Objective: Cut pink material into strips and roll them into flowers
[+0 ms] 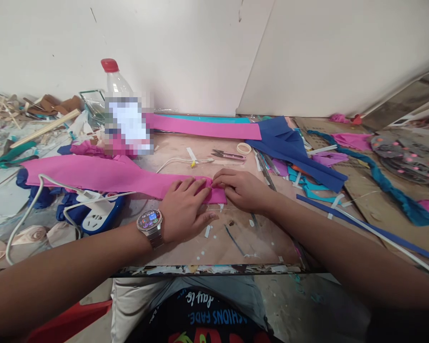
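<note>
A long pink fabric strip (93, 174) stretches across the table from the left to my hands. My left hand (186, 205) lies on it with its fingers spread, pressing the cloth to the tabletop; a smartwatch (150, 221) is on that wrist. At the strip's right end, the fingers of my right hand (241, 189) pinch a small fold of the pink fabric. Just behind my hands lie a pair of thread snips (229, 155) and a roll of tape (243, 148).
A second pink strip (207, 128) and blue fabric (296, 152) lie at the back. On the left are a power strip (98, 216) with white cables, a red-capped bottle (117, 81) and wood scraps (7, 112). Cardboard (375, 205) and a teal twisted strip (382, 183) lie right.
</note>
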A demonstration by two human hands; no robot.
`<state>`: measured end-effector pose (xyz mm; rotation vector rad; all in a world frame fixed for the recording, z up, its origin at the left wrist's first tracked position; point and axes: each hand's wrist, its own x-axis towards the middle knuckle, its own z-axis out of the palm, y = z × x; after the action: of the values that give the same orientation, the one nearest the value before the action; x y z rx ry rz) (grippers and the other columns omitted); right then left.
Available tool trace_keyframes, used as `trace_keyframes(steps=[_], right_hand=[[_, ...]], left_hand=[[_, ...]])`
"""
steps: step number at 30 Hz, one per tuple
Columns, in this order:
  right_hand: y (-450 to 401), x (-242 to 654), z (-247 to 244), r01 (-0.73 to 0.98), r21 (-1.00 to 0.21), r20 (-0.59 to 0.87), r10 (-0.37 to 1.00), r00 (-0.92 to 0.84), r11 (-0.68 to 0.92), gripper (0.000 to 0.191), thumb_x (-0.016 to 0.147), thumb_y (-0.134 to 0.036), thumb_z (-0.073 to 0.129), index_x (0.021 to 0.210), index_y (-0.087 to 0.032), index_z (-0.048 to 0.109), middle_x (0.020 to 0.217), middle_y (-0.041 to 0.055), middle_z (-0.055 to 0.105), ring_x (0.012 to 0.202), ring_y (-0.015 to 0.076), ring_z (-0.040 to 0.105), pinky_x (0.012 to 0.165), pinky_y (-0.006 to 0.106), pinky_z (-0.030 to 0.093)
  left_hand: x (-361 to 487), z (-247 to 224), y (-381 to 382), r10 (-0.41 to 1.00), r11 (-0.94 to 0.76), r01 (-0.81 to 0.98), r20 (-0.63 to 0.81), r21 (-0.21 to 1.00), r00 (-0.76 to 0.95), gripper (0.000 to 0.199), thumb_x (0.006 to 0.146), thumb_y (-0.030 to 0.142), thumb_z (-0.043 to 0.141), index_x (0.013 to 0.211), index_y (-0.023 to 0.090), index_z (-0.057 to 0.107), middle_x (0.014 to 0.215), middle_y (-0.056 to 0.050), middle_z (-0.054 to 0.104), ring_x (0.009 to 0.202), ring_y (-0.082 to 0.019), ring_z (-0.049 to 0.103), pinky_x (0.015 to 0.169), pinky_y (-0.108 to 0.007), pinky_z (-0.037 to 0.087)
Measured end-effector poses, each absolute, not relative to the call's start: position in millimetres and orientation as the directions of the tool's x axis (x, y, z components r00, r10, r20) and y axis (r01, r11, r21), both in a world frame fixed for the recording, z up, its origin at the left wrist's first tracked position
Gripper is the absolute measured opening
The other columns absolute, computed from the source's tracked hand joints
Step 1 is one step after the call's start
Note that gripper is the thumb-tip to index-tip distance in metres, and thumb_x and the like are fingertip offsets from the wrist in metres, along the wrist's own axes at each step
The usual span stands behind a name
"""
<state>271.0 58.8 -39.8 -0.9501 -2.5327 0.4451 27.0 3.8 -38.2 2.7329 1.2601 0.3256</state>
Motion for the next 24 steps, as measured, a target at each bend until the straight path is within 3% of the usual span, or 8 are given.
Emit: trace_keyframes(steps=[10,24], right_hand=[[58.6,271.8,-41.3,0.549,-0.411,0.270,0.672,-0.689,0.728,0.039,0.090,-0.007,0.051,0.111,-0.021,0.080,0.121,0.0090,0.077,0.106,0.0235,0.074,0.099,0.042,0.061],[59.6,268.9,-40.7,0.558,-0.433,0.228,0.685,-0.692,0.708,0.040,0.088,-0.004,0.050,0.116,-0.021,0.074,0.129,0.0086,0.075,0.119,0.0247,0.072,0.107,0.044,0.058]], left_hand=[[27.7,-35.2,1.2,0.774,-0.633,0.752,0.134,0.186,0.618,0.067,0.103,0.065,0.047,0.153,0.020,0.055,0.164,-0.016,0.051,0.147,-0.040,0.046,0.118,-0.058,0.037],[27.6,-33.9,0.7,0.776,-0.630,0.755,0.117,0.182,0.620,0.068,0.104,0.065,0.046,0.151,0.017,0.056,0.163,-0.016,0.051,0.146,-0.040,0.047,0.116,-0.059,0.038]])
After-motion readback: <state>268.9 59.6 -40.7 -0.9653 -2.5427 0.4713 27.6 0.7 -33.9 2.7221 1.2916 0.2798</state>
